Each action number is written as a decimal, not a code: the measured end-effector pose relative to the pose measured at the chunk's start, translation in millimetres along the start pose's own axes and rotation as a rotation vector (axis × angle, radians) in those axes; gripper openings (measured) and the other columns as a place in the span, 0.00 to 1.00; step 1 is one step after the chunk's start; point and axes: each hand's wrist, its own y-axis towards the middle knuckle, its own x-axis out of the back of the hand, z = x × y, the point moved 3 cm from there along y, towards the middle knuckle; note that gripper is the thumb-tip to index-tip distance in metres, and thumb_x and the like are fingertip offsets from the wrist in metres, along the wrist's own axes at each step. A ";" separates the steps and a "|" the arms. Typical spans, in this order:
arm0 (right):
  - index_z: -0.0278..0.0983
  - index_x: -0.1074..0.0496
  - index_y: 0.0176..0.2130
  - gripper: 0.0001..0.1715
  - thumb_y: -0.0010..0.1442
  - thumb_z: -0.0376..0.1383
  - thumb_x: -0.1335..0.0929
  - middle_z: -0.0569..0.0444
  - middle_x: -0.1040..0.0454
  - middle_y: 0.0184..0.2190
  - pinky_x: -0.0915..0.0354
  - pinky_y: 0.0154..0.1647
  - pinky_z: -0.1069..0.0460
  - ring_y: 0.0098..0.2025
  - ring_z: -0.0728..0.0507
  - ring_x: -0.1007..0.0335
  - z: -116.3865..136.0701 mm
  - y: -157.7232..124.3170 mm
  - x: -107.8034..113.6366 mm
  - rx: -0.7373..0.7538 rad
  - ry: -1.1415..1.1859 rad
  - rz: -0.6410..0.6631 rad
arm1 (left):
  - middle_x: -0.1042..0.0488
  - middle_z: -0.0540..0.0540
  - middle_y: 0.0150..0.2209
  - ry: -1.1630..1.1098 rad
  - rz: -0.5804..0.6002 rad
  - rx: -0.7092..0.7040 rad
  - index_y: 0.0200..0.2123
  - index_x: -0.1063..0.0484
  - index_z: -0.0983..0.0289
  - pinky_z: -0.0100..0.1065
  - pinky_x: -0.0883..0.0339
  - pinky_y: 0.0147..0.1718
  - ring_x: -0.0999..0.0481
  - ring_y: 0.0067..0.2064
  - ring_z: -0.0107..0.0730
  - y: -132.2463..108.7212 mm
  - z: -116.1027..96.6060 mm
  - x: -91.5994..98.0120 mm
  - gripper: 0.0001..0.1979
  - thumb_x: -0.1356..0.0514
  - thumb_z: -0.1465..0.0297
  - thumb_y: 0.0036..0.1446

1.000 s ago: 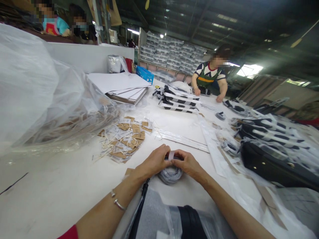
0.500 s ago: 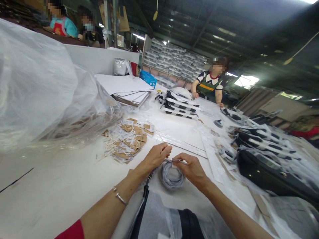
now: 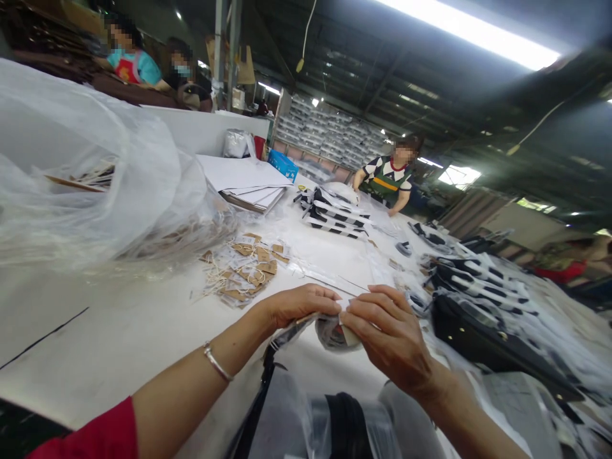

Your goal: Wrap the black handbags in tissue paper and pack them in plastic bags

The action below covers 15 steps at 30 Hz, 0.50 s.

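My left hand [image 3: 306,305] is closed, thumb and fingers pinched over a hang tag whose brown edge and clear plastic show below the fingers. Meeting it at the fingertips, my right hand [image 3: 389,328] is closed as well. A small pale piece of the hang tag [image 3: 350,336] sticks out below its fingers. Just under both hands lies a coiled strap wrapped in clear plastic [image 3: 329,335], partly hidden by them. Nearest me is a grey and black bag [image 3: 282,414] under clear plastic, its dark cord running up towards my left hand.
Left of my hands lies a pile of brown and white tags with strings [image 3: 243,268], beside a large clear plastic bag [image 3: 157,172]. White sheets [image 3: 243,172] are stacked behind. Black-and-white bags [image 3: 337,213] stand further back; a black bag [image 3: 497,338] lies right. A co-worker [image 3: 387,178] stands across the table.
My hands have come together above the coil, with the right hand turned so its back faces up. My view has shifted, and the co-worker across the table appears further left.
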 end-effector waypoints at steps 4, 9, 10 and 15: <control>0.42 0.26 0.41 0.11 0.63 0.28 0.35 0.57 0.21 0.35 0.41 0.56 0.46 0.39 0.48 0.26 20.6 -1.0 17.8 -0.035 0.021 0.004 | 0.28 0.49 0.26 0.036 -0.126 0.014 0.35 0.26 0.67 0.28 0.40 0.29 0.32 0.26 0.24 -20.2 -7.5 -21.7 0.14 0.34 0.69 0.42; 0.43 0.26 0.42 0.13 0.62 0.28 0.34 0.56 0.22 0.34 0.40 0.56 0.44 0.41 0.46 0.26 53.6 -7.0 40.7 -0.117 0.100 0.001 | 0.29 0.50 0.27 0.098 -0.231 -0.021 0.37 0.28 0.68 0.27 0.43 0.27 0.34 0.25 0.23 -56.0 -6.4 -54.4 0.16 0.34 0.66 0.44; 0.43 0.25 0.42 0.13 0.62 0.28 0.34 0.56 0.22 0.34 0.39 0.55 0.44 0.41 0.45 0.26 60.1 -8.7 45.8 -0.145 0.120 -0.016 | 0.29 0.49 0.28 0.147 -0.244 -0.045 0.37 0.28 0.67 0.27 0.44 0.27 0.34 0.26 0.23 -63.7 -6.6 -61.6 0.16 0.34 0.66 0.45; 0.43 0.24 0.38 0.09 0.61 0.30 0.33 0.54 0.25 0.30 0.34 0.48 0.44 0.37 0.43 0.28 90.7 -22.0 66.5 -0.301 0.188 -0.075 | 0.31 0.45 0.28 0.551 -0.383 -0.169 0.37 0.27 0.63 0.27 0.44 0.27 0.36 0.28 0.24 -98.8 -8.2 -98.6 0.09 0.39 0.70 0.51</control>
